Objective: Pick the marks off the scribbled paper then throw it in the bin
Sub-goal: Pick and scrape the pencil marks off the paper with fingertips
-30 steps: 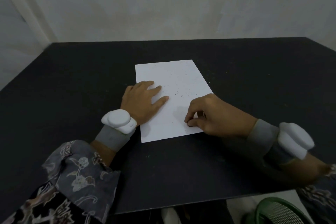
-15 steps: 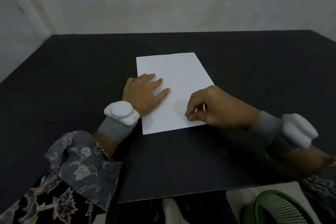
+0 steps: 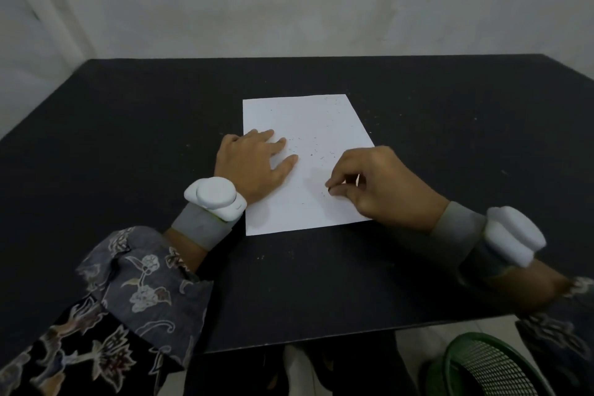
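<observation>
A white sheet of paper (image 3: 305, 125) lies flat on the black table (image 3: 128, 138), dotted with several tiny dark marks (image 3: 313, 151) near its middle. My left hand (image 3: 254, 161) rests flat on the sheet's left edge with its fingers spread, pinning it down. Over the sheet's right side, my right hand (image 3: 379, 186) has thumb and forefinger pinched together on a small dark mark at the paper's surface. A green mesh bin (image 3: 482, 366) stands on the floor at the bottom right, below the table's near edge.
Both wrists carry grey bands with white devices (image 3: 215, 199). A pale wall (image 3: 289, 0) runs behind the table. Small specks are scattered on the table top around the paper. The table's near edge runs just above the bin.
The view has shifted slightly. Both hands stay on the paper; my right hand's pinch has stayed near the same spot on the sheet's right side.
</observation>
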{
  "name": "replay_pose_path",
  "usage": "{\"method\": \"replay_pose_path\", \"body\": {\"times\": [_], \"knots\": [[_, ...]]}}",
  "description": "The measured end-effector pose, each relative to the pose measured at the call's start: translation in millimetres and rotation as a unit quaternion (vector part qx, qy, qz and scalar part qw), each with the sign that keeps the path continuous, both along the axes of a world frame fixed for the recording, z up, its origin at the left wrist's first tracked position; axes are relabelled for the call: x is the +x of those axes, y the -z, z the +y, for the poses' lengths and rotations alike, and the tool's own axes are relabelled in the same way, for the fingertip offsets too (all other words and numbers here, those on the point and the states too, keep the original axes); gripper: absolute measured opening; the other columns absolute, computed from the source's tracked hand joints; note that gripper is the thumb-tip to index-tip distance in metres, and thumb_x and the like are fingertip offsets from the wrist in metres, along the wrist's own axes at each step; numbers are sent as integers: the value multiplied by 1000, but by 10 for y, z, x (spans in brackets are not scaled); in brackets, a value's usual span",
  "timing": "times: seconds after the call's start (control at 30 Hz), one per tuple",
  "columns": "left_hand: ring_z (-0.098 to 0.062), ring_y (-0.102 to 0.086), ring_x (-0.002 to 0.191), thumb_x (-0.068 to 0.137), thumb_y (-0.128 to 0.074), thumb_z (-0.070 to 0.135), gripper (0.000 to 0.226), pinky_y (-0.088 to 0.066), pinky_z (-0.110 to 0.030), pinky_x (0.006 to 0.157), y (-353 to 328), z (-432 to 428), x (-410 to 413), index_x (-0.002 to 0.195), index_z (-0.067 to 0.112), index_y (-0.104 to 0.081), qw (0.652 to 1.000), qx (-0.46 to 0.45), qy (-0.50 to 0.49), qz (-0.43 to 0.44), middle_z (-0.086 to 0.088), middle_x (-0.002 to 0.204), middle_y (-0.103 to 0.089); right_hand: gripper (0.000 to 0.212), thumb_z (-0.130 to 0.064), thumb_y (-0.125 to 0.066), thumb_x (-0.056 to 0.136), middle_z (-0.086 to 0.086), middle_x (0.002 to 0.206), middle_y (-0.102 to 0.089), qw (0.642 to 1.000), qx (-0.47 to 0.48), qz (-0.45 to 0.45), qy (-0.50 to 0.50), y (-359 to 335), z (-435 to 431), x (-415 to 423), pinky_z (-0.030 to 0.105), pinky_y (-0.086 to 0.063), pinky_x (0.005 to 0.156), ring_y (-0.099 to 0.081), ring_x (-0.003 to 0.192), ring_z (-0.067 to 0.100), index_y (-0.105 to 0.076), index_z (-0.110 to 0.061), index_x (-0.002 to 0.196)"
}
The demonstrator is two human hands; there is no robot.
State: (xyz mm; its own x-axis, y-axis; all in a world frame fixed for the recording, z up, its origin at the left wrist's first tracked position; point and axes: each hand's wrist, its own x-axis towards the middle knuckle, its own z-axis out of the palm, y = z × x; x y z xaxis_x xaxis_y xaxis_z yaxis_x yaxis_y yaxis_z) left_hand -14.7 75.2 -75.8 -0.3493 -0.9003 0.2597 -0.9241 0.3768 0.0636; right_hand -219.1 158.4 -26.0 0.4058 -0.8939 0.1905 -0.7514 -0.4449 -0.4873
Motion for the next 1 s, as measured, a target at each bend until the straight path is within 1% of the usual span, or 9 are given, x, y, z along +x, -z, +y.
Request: {"method": "replay_pose_path", "body": {"times": [0.07, 0.17, 0.27, 0.4, 0.47, 0.63, 0.77, 0.87, 1.0], "knots": [[-22, -47, 131, 83, -16, 67, 76, -31, -40, 102, -4, 6, -11, 132, 27, -58, 1000, -2, 1, -1, 0, 143, -51, 9, -4, -68, 82, 4, 90, -68, 1000, -8, 15, 1, 67, 0, 4, 12, -44, 67, -60, 76, 13, -74, -9, 86], [-22, -49, 128, 84, -21, 64, 72, -32, -40, 100, 12, 4, -20, 131, 26, -59, 1000, -4, 2, 4, -1, 142, -52, 9, -3, -66, 82, 3, 90, -67, 998, -11, 38, -56, 129, 148, 49, 24, -50, 73, -62, 80, 16, -73, -8, 86], [-22, -51, 125, 82, -18, 65, 75, -33, -40, 99, 0, 13, -13, 129, 25, -61, 1000, -7, 3, 14, -2, 141, -53, 8, -6, -67, 83, 0, 88, -66, 995, 4, 44, -90, 94, 233, 31, 20, -49, 69, -60, 77, 11, -73, -10, 86], [-23, -45, 132, 83, -17, 65, 76, -30, -41, 104, 0, 10, -6, 132, 24, -59, 1000, 0, 7, 19, -2, 143, -51, 8, -7, -71, 82, -6, 85, -67, 993, -58, -88, 55, 43, 20, -128, 11, -45, 64, -60, 74, 7, -73, -13, 86], [-24, -43, 134, 82, -14, 66, 78, -29, -42, 105, 13, 3, 2, 131, 25, -59, 999, 3, 9, 33, -2, 143, -51, 8, -8, -72, 81, -12, 84, -65, 983, -53, -127, 119, 57, -66, -166, 8, -44, 63, -59, 75, 5, -72, -14, 86], [-31, -48, 129, 82, -19, 63, 77, -36, -48, 106, 24, -20, 24, 126, 19, -64, 995, 11, 27, 97, -7, 137, -56, 10, -12, -70, 83, -6, 92, -65, 996, 34, -59, 57, 170, -75, -78, 14, -46, 65, -57, 71, 15, -72, -16, 92], [-28, -45, 132, 81, -16, 64, 79, -31, -45, 108, 8, -2, 30, 129, 20, -61, 995, 18, 29, 90, -4, 140, -53, 12, -9, -70, 83, -8, 91, -65, 990, -2, -112, 87, 90, -160, -79, 8, -43, 62, -57, 68, 12, -69, -19, 89], [-27, -43, 133, 80, -16, 65, 80, -29, -44, 108, 16, 5, 40, 130, 21, -60, 995, 23, 26, 94, -3, 141, -52, 12, -10, -69, 84, -7, 94, -65, 991, 17, -97, 93, 92, -218, -85, 9, -43, 62, -58, 70, 13, -69, -20, 91], [-26, -43, 133, 80, -17, 65, 79, -29, -43, 108, 22, 7, 28, 129, 21, -61, 994, 19, 27, 104, -3, 140, -53, 13, -17, -69, 86, -7, 100, -64, 994, 49, -41, 83, 126, -233, -102, 9, -41, 62, -53, 68, -4, -70, -19, 98]]}}
